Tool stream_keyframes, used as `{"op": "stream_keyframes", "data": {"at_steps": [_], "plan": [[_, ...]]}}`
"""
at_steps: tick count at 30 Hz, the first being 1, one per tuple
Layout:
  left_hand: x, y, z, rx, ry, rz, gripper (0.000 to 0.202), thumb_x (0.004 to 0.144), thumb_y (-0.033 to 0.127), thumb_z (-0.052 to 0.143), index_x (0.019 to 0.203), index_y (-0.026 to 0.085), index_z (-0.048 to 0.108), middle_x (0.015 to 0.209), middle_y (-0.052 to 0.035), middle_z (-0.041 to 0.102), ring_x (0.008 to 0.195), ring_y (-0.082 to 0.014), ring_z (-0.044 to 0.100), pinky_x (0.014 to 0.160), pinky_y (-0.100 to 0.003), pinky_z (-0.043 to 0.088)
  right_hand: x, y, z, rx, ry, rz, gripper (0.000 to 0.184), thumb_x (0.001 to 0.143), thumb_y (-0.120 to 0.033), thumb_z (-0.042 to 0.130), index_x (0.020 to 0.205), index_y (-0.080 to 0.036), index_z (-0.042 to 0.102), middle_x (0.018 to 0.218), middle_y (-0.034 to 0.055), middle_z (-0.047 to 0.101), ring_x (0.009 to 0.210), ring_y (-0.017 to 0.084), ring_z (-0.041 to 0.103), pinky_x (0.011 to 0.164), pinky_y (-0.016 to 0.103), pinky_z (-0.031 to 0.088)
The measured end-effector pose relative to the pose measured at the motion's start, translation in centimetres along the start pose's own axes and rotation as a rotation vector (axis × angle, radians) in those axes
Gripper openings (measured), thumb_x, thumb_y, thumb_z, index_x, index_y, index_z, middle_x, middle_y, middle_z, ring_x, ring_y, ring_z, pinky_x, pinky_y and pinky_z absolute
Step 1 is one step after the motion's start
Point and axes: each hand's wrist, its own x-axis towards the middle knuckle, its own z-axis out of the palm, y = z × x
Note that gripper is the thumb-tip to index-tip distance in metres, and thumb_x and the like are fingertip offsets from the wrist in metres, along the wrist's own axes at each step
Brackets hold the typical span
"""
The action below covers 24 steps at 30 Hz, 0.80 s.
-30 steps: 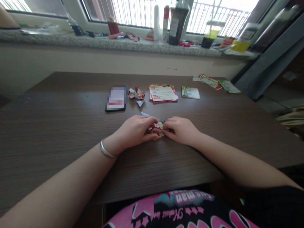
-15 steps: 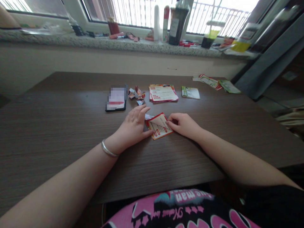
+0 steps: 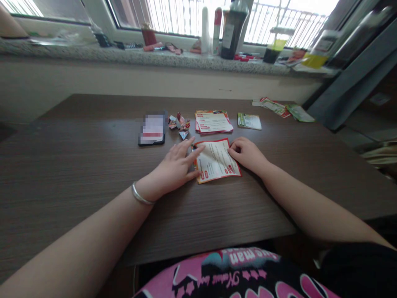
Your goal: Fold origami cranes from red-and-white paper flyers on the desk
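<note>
A red-bordered printed leaflet [image 3: 216, 162] lies unfolded on the brown table in front of me, slightly wavy with crease marks. My left hand [image 3: 177, 167] rests on its left side with the fingers spread, thumb near the lower left corner. Thumb and index finger of my right hand [image 3: 249, 155] pinch the leaflet's right edge. Just beyond it sits a stack of similar printed sheets [image 3: 213, 122]. Crumpled colourful wrappers [image 3: 179, 122] lie beyond my left hand.
A phone [image 3: 151, 129] with a blurred screen lies left of the wrappers. Small green-and-white packets [image 3: 249, 121] stand right of the stack, and more packets [image 3: 300, 112] lie at the far right. Bottles [image 3: 231, 35] and small items line the windowsill [image 3: 173, 59] behind the table.
The folded leaflet has been opened out flat. My right hand has moved right and slightly away from me with its edge, while my left hand has stayed on the left side.
</note>
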Motion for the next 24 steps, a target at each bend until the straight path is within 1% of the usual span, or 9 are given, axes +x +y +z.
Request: {"op": "stream_keyframes", "data": {"at_steps": [2,5,7,10,12,15,19,22,24], "plan": [[0.1,0.0,-0.3,0.006,-0.013,0.064,0.061,0.089,0.038,0.059,0.145,0.029,0.039,0.159,-0.0135,0.018,0.144,-0.0359,0.022,0.115,-0.055,0.025,0.1,0.5,0.0,-0.028,0.001,0.013,0.020,0.082,-0.027,0.058,0.063,-0.021,0.057,0.089,0.0077,0.065,0.087,0.021,0.060,0.083,0.038,0.047],[0.2,-0.1,-0.5,0.002,-0.006,0.196,0.040,0.091,0.026,0.055,0.129,0.036,0.059,0.157,-0.0053,0.028,0.142,-0.0341,0.029,0.113,-0.055,0.029,0.3,1.2,-0.1,-0.061,-0.002,0.027,0.017,0.080,-0.026,0.060,0.064,-0.020,0.059,0.093,0.0077,0.064,0.090,0.022,0.060,0.087,0.039,0.047],[0.3,-0.1,-0.5,0.002,-0.002,0.261,0.038,0.091,0.021,0.052,0.123,0.038,0.064,0.153,-0.0035,0.038,0.140,-0.0335,0.033,0.111,-0.055,0.032,0.4,1.3,-0.2,-0.076,-0.013,0.035,0.016,0.080,-0.026,0.061,0.065,-0.020,0.060,0.092,0.0074,0.064,0.090,0.022,0.060,0.087,0.039,0.047],[0.4,0.0,-0.5,0.002,-0.014,0.293,0.040,0.090,0.019,0.051,0.124,0.035,0.063,0.143,-0.0039,0.051,0.137,-0.0338,0.036,0.108,-0.057,0.035,0.5,1.3,-0.4,-0.092,-0.028,0.043,0.017,0.079,-0.026,0.061,0.064,-0.020,0.059,0.091,0.0076,0.064,0.089,0.021,0.060,0.086,0.039,0.048],[0.4,0.0,-0.6,-0.015,-0.026,0.296,0.038,0.092,0.020,0.049,0.124,0.033,0.063,0.139,-0.0031,0.056,0.136,-0.0324,0.038,0.109,-0.057,0.035,0.4,1.3,-0.4,-0.106,-0.035,0.038,0.017,0.079,-0.026,0.060,0.063,-0.020,0.058,0.091,0.0079,0.064,0.088,0.021,0.060,0.085,0.039,0.048],[0.3,0.2,-0.8,-0.050,-0.054,0.281,0.034,0.094,0.026,0.047,0.123,0.031,0.063,0.140,-0.0021,0.055,0.137,-0.0292,0.037,0.112,-0.054,0.032,0.4,1.2,-0.4,-0.151,-0.046,0.017,0.017,0.078,-0.026,0.060,0.063,-0.020,0.057,0.087,0.0081,0.062,0.084,0.021,0.059,0.082,0.040,0.048],[0.2,0.4,-1.2,-0.072,-0.115,0.257,0.036,0.090,0.044,0.055,0.120,0.026,0.062,0.145,-0.0035,0.049,0.140,-0.0297,0.034,0.114,-0.053,0.027,0.1,0.8,-0.5,-0.203,-0.025,0.001,0.014,0.076,-0.027,0.061,0.065,-0.020,0.056,0.086,0.0089,0.060,0.081,0.022,0.057,0.078,0.042,0.049],[0.2,0.3,-1.1,-0.084,-0.141,0.249,0.048,0.083,0.056,0.061,0.117,0.023,0.061,0.149,-0.0070,0.045,0.140,-0.0297,0.033,0.116,-0.052,0.023,-0.2,0.1,-0.7,-0.200,0.029,-0.082,0.006,0.075,-0.023,0.062,0.079,-0.019,0.061,0.102,0.0122,0.061,0.096,0.026,0.058,0.085,0.045,0.049],[0.2,0.2,-0.9,-0.085,-0.138,0.252,0.050,0.082,0.056,0.062,0.118,0.021,0.059,0.149,-0.0086,0.044,0.141,-0.0285,0.033,0.117,-0.051,0.022,-0.4,-0.5,-0.9,-0.193,0.023,-0.229,0.017,0.078,-0.019,0.059,0.094,-0.019,0.064,0.121,0.0122,0.060,0.113,0.028,0.055,0.095,0.048,0.046]]}}
